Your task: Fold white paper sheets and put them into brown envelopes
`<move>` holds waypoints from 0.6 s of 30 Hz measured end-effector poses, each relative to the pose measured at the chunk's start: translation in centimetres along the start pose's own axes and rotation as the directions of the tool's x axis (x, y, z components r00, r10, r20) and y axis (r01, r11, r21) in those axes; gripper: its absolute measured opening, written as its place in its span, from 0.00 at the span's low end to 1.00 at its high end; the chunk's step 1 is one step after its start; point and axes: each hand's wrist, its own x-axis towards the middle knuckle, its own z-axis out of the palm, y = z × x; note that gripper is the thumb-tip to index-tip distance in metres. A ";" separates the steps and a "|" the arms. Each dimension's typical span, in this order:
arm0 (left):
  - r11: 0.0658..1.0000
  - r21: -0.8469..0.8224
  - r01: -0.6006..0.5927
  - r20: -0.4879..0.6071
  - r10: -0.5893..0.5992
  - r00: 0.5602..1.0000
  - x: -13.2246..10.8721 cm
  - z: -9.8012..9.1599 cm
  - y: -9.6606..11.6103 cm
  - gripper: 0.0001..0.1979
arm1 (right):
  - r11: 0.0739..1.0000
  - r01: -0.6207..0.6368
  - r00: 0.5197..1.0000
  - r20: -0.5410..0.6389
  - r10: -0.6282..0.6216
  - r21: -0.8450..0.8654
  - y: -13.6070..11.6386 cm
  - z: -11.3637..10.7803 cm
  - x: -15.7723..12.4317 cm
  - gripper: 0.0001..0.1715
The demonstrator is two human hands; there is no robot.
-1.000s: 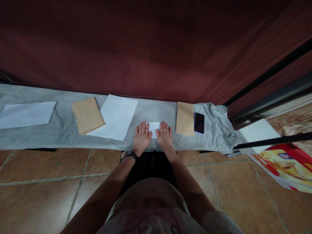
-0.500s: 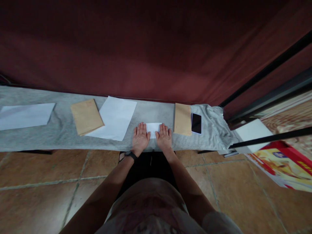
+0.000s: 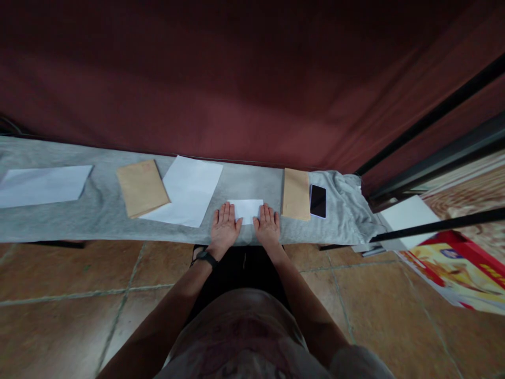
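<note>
A small white sheet of paper [image 3: 248, 209], probably folded, lies on the grey cloth [image 3: 252, 181] right in front of me. My left hand [image 3: 224, 226] lies flat over its left end, fingers stretched forward and thumb toward the middle. Over the right end rests my right hand [image 3: 268, 225], likewise flat with straight fingers. Both palms face down, and the paper's middle shows between the thumbs. A black watch [image 3: 206, 257] is on my left wrist.
Brown envelopes [image 3: 142, 188] overlap a large white sheet [image 3: 193, 192] to my left; another white paper [image 3: 45, 185] lies farther left. On the right are more brown envelopes [image 3: 296, 193] and a phone [image 3: 317, 201]. A red and yellow box [image 3: 457, 268] stands beyond the black rail [image 3: 442, 226].
My hands have slid slightly apart toward the ends of the small paper, uncovering more of its middle. The other things on the cloth stay in place.
</note>
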 end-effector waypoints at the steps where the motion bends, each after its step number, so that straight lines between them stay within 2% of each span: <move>1: 1.000 -0.004 -0.002 -0.006 0.002 1.000 -0.1 0.0 0.0 0.35 | 1.000 0.005 1.000 -0.001 -0.005 0.003 0.0 -0.1 -0.2 0.33; 12: 1.000 0.008 0.000 -0.021 0.000 1.000 -0.6 -0.3 0.0 0.34 | 0.999 0.029 0.999 0.037 -0.030 0.021 0.1 -1.3 -2.5 0.33; 18: 1.000 0.026 0.002 0.005 -0.003 1.000 -0.5 -0.2 -0.1 0.33 | 0.998 0.056 0.997 0.048 -0.057 0.030 -1.1 -1.1 -3.6 0.32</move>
